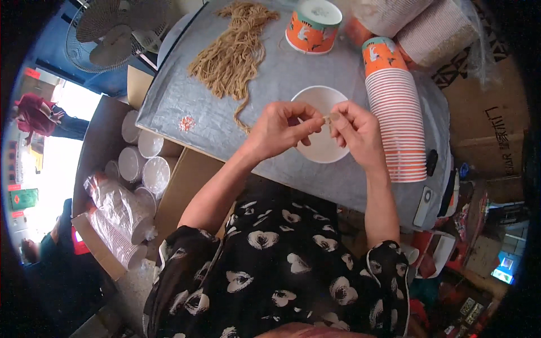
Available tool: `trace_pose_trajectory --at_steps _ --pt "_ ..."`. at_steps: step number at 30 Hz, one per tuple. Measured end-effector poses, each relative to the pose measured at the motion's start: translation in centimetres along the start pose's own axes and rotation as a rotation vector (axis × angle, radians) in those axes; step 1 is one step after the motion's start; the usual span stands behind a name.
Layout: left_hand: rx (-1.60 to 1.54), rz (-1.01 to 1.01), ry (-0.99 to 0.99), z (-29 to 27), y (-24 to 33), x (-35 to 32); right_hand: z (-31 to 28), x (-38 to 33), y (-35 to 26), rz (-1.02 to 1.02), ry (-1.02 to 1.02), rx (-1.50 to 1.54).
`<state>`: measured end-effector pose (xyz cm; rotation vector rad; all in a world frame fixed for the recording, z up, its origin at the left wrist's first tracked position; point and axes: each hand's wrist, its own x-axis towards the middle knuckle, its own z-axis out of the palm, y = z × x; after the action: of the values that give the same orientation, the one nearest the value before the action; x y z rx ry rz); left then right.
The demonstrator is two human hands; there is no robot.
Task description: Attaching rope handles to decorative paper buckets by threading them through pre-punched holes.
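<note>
My left hand [284,128] and my right hand [356,128] meet over a white paper bucket [316,151], fingertips pinched together. Between them is a small tan piece of string [327,119], partly hidden by the fingers. Directly beneath, the bucket's round opening faces up, and the hands cover part of its rim. A loose bundle of tan string [234,53] lies beyond my left hand, one strand trailing down toward that wrist. To the right of my right hand, a long nested stack of paper buckets [397,121] lies on its side, its end bucket orange and green.
On the grey-covered table [186,73] are an orange and green bucket [313,28] and a small pile of red-and-white bits [186,123]. Wrapped bucket stacks [437,36] sit at the far right. A carton [169,188] of buckets stands left, near a fan [110,34] and a person [42,115].
</note>
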<state>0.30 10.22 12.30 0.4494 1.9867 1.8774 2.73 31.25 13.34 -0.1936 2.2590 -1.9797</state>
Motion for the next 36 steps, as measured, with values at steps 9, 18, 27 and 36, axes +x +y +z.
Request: trace_pose_trajectory --at_steps 9,18,27,36 --pt "0.088 0.053 -0.111 -1.1 -0.7 -1.7 -0.6 -1.4 -1.2 -0.023 -0.010 -0.174" --pt "0.359 0.303 -0.124 -1.6 -2.1 -3.6 -4.3 0.4 -1.9 -0.380 0.394 -0.192" --pt "-0.513 0.037 0.133 -0.9 -3.3 -3.5 -4.3 -0.1 -1.7 -0.351 0.449 0.032" --pt "-0.953 -0.012 0.023 2.5 -4.6 -0.1 -3.2 -3.7 6.1 -0.313 0.437 0.265"
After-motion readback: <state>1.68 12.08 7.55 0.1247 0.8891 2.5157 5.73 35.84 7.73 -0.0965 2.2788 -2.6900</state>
